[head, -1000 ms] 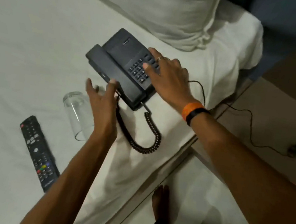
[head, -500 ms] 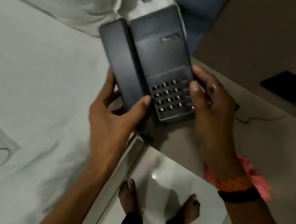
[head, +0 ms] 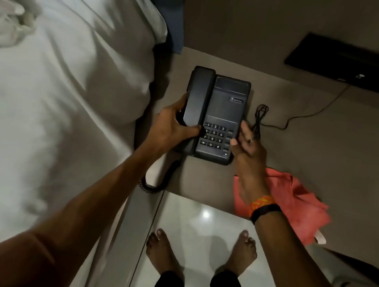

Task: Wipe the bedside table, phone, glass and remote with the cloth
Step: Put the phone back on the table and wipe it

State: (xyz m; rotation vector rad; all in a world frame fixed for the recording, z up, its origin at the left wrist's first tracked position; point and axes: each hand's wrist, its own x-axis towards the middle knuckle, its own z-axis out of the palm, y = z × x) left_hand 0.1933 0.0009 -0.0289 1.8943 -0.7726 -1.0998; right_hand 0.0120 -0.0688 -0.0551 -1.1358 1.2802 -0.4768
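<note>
While both hands are on the phone, it sits flat on the bedside table, squared up with the handset in its cradle on the left side and the keypad facing me. My left hand is wrapped around the handset edge, thumb lying across the top near the first column of keys and the other fingers tucked under the far side, so that hand is closed on the phone. My right hand grips the opposite edge, thumb pressed on the right of the keypad and the rest of the fingers curled down the side (there's a ring on one of them). Right beside those fingers is a little bundled loop of thin black cable, which trails off across the tabletop toward a dark panel on the wall.

The coiled handset cord hangs off the front left corner of the phone and droops over the table edge. The cloth, a pinkish-orange one, lies crumpled on the table just behind my right wrist, partly hanging over the front edge; neither hand is touching it. To the left is the bed with rumpled white sheets, close against the table. Below, bare feet stand on glossy floor tile. Can't see the glass or the remote from this angle.
</note>
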